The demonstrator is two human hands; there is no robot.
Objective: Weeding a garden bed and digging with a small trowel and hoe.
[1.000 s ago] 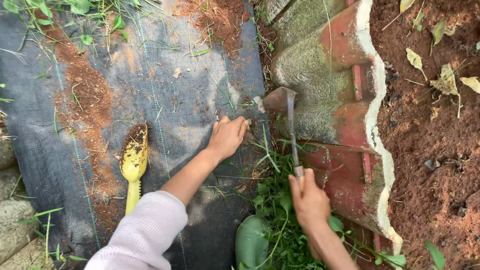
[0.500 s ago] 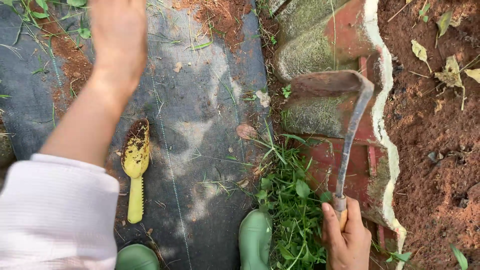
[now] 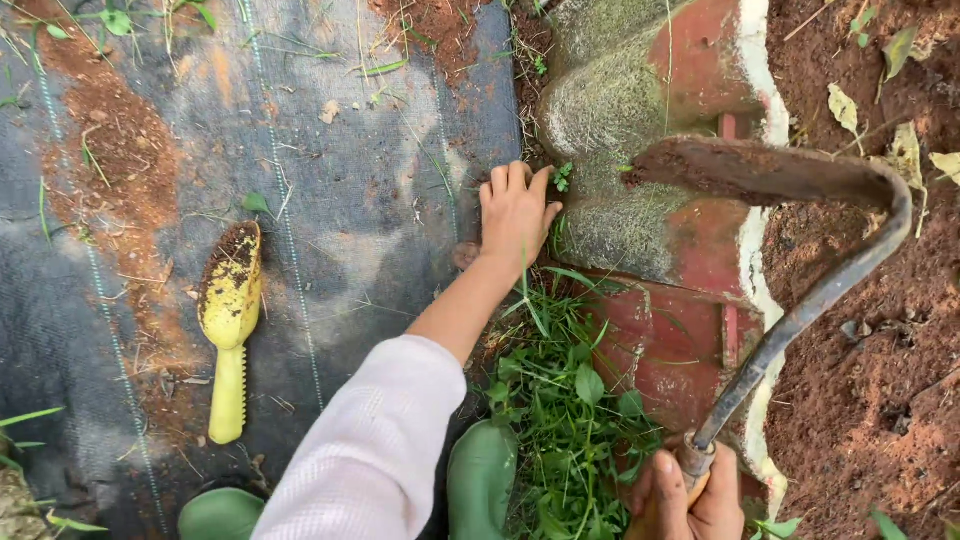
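Observation:
My left hand (image 3: pixel 516 211), in a white sleeve, reaches down to a small weed (image 3: pixel 562 178) at the edge of the black ground cloth (image 3: pixel 330 230), fingers closed around the stems beside the mossy roof tiles (image 3: pixel 640 110). My right hand (image 3: pixel 690 495) at the bottom edge grips the wooden handle of a curved hand hoe (image 3: pixel 800 310), lifted with its rusty blade (image 3: pixel 750 170) above the tiles. A clump of green weeds (image 3: pixel 570 400) grows between my hands.
A yellow hand trowel (image 3: pixel 229 320) caked with soil lies on the cloth at left. Two green rubber boots (image 3: pixel 480 480) show at the bottom. Red loose soil (image 3: pixel 880 330) with dry leaves lies right of the white-edged tiles.
My left hand came down from the upper left to the weed by the tiles. The hoe rose higher and swung right, its blade now closer to the camera.

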